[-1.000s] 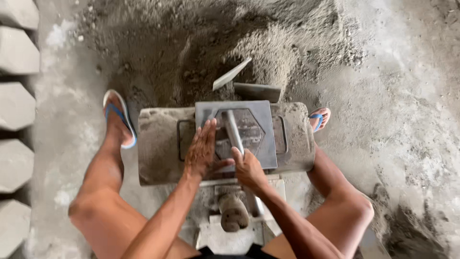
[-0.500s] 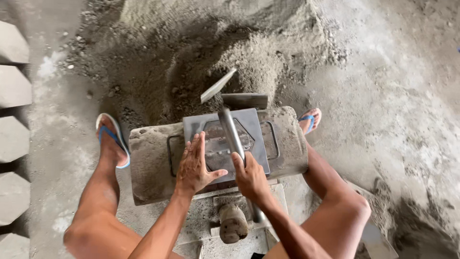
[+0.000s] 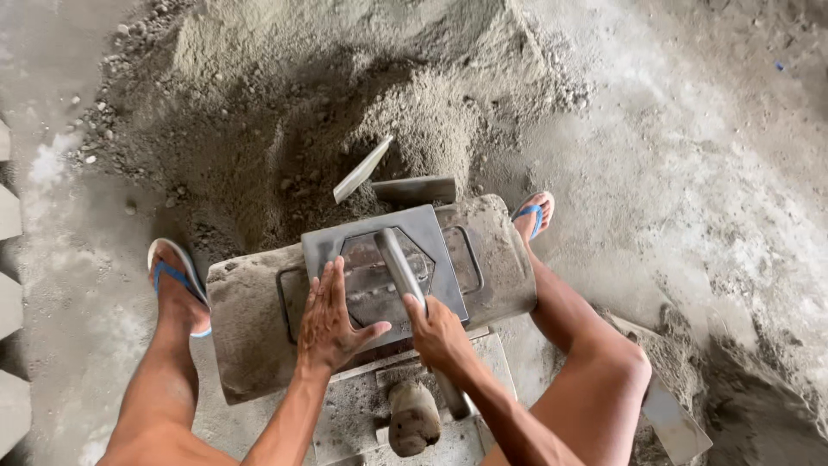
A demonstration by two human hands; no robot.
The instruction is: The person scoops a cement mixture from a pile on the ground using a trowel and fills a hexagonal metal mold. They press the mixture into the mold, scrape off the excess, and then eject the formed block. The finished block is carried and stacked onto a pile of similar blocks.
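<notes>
Concrete floor (image 3: 690,173) carries sand heap (image 3: 345,95) at 12 o'clock, mould block (image 3: 259,328) centre, pavers (image 3: 9,302) at 9.

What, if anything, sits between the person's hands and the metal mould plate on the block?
Nothing visible: the left hand lies flat on the metal mould plate, and the right hand is closed on its bar handle.

Soft, even daylight, moderately bright; no hard glare. Brightest patch on the concrete floor (image 3: 690,173) at upper right, hinting at light from that side. Dim corner lower right. Sand pile (image 3: 345,112) shows a shaded hollow at its near face. Soft shadows under the legs. Focus sharp at centre; wide-angle stretch toward the edges; slight softness at corners.
</notes>
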